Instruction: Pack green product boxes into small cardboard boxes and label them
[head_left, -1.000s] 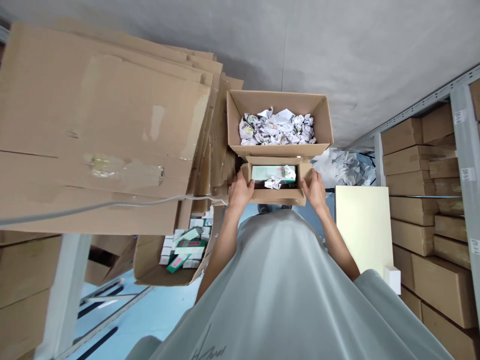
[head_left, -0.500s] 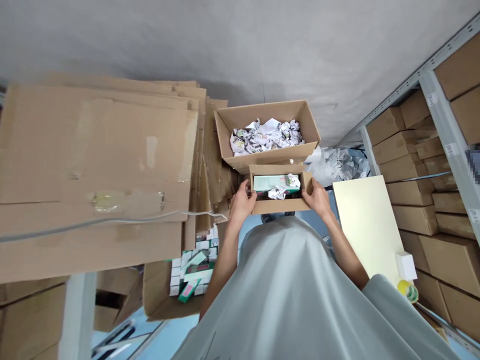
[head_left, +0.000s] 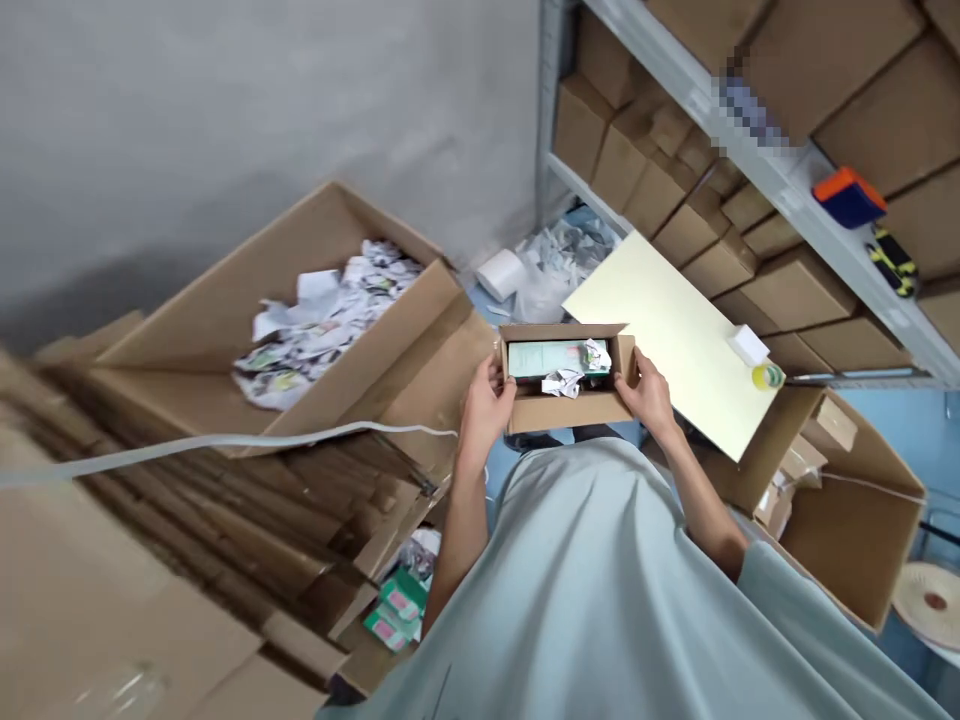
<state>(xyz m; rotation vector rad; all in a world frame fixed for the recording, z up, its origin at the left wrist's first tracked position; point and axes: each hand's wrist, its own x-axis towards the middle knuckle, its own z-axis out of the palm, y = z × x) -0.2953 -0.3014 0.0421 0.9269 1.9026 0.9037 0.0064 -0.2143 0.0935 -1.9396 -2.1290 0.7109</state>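
Between my two hands I carry a small open cardboard box in front of my body. My left hand is closed on its left end, thumb at the near corner. At the right end my right hand grips the wall the same way. Inside lies a pale green carton, with crumpled paper along its near side and another wad on its right end. The fingers behind the box walls are partly hidden.
A large carton of crumpled paper stands left, beside stacked flattened cardboard. To the right are a cream tabletop with a tape roll, an open carton and shelves of boxes. A grey cable crosses the left.
My view has turned to the right, bringing the tabletop, shelves and open right-hand carton closer to centre. Both hands still hold the small box, its contents much the same.
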